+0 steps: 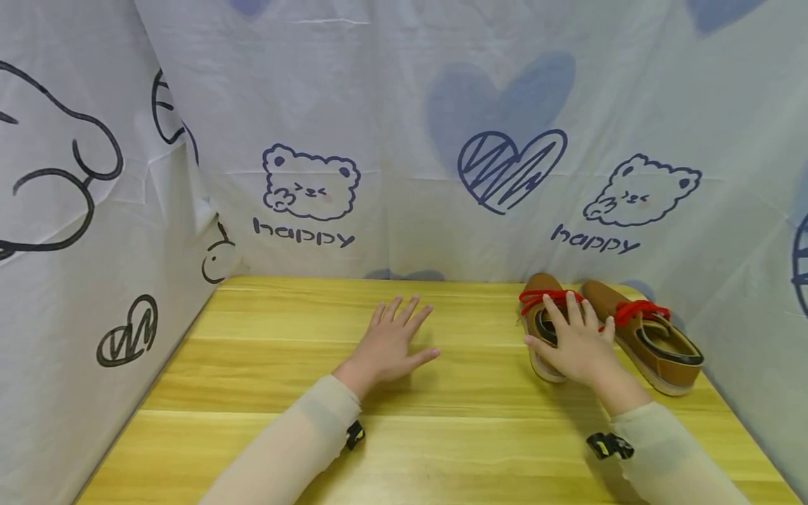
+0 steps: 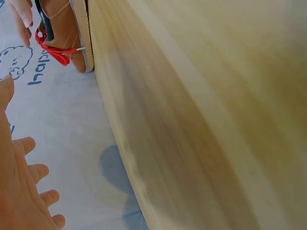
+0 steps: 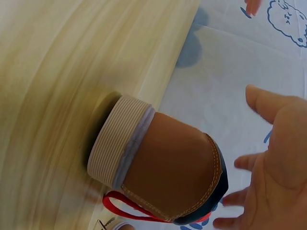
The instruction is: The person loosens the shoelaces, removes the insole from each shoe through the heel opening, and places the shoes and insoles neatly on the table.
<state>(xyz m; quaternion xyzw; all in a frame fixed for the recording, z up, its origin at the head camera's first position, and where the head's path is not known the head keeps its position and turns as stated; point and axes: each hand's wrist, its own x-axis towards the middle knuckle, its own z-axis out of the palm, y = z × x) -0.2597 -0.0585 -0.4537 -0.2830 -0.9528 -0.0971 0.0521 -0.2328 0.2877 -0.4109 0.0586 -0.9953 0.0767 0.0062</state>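
Observation:
Two brown shoes with red laces stand at the right of the wooden table. Over the nearer-left shoe (image 1: 543, 361) hovers my right hand (image 1: 577, 347), its fingers spread. In the right wrist view that shoe's heel (image 3: 172, 165) shows beside the hand (image 3: 283, 163), with a gap between them. The other shoe (image 1: 669, 354) lies just right of the hand, toe pointing to the back wall. My left hand (image 1: 388, 344) is held above the middle of the table, fingers spread and holding nothing. Its palm (image 2: 19, 191) shows at the edge of the left wrist view.
The table (image 1: 284, 393) has a pale wood grain. White cloth (image 1: 404, 105) with drawn bears and hearts hangs behind it, and more cloth (image 1: 50, 294) stands along the left side. A black strap device (image 1: 609, 446) sits at the right wrist.

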